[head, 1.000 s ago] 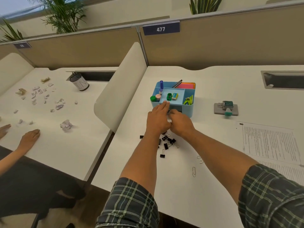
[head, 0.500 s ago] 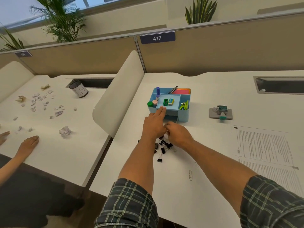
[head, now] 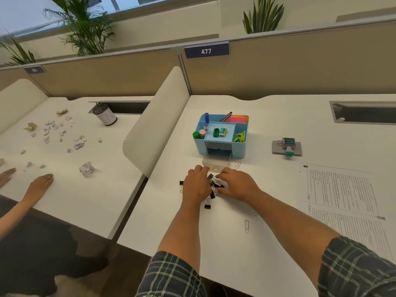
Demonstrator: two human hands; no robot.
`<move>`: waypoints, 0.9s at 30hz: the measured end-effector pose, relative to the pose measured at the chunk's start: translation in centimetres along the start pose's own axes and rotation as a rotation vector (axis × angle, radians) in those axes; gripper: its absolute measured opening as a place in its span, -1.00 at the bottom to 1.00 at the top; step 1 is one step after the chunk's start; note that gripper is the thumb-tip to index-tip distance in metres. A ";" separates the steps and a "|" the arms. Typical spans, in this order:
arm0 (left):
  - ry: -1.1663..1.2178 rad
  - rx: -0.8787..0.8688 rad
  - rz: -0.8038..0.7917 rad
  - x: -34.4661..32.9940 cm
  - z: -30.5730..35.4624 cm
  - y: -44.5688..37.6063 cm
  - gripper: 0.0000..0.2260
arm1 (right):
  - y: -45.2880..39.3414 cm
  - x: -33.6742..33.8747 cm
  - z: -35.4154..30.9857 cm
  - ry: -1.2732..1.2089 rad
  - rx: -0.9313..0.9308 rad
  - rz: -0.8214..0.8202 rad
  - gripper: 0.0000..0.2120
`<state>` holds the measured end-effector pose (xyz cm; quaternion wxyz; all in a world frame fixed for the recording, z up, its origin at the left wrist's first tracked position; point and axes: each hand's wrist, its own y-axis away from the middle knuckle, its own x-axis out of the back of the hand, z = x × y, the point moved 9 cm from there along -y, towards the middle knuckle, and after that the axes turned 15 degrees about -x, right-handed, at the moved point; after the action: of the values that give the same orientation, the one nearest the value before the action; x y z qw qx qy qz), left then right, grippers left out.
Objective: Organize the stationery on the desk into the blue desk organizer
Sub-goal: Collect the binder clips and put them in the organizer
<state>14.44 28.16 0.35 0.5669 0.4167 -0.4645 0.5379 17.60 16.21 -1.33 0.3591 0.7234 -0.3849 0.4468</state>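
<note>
Both hands lie curled over a heap of black binder clips (head: 214, 186) on the desk (head: 278, 129): left hand (head: 196, 185), right hand (head: 237, 185) (whether either grips a clip, I cannot tell). The blue organizer (head: 221, 136) stands just beyond, its clear drawer (head: 216, 163) pulled open.

Bright, even window daylight; soft shadows, wide-angle bowing at edges.

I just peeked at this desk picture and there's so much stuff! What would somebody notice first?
Probably the blue desk organizer in the middle of the white desk, with colourful things in its top compartments and its clear drawer pulled out in front. Just below it, the left hand and right hand are bunched over a pile of black binder clips. To the right lie printed pages.
</note>
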 end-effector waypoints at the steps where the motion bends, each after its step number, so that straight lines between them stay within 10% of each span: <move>1: 0.021 -0.004 -0.009 -0.5 0.1 0.2 -0.63 | 0.1 -0.4 0.1 0.021 -0.008 -0.010 -0.45; 27: 0.217 0.138 -0.053 -2.0 -0.6 -0.2 -0.87 | 0.7 -2.6 -0.6 -0.100 -0.129 -0.059 -0.63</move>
<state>14.72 28.25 -1.76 0.5980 0.4062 -0.3510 0.5952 16.01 17.05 -3.45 0.3983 0.7311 -0.4089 0.3736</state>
